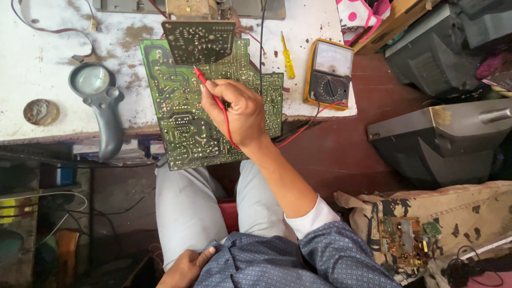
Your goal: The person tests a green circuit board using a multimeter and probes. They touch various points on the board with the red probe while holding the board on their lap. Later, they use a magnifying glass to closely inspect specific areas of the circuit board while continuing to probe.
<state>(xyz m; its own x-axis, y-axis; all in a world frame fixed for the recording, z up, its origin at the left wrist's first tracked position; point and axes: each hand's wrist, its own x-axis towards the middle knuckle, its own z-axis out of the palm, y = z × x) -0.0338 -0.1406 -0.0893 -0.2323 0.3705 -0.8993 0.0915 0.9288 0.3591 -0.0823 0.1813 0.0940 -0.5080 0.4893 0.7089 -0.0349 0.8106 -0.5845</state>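
A large green circuit board [181, 122] lies solder side up across the edge of a stained white workbench [48, 48]. A smaller dark board [198, 41] rests against its far end. My right hand [240, 112] is over the green board, gripping a red test probe [205, 82] whose tip points at the lower edge of the dark board. A red lead [298, 129] runs from the probe to a yellow analogue multimeter [329, 74] at the right. My left hand [186, 269] rests low beside my shirt, holding nothing I can see.
A grey magnifying glass [98, 101] and a round rusty lid [41, 112] sit at the bench's left. A yellow screwdriver [288, 56] lies by the meter. Old television casings [442, 138] stand at right. Below them a sack [469, 213] holds another circuit board [405, 240].
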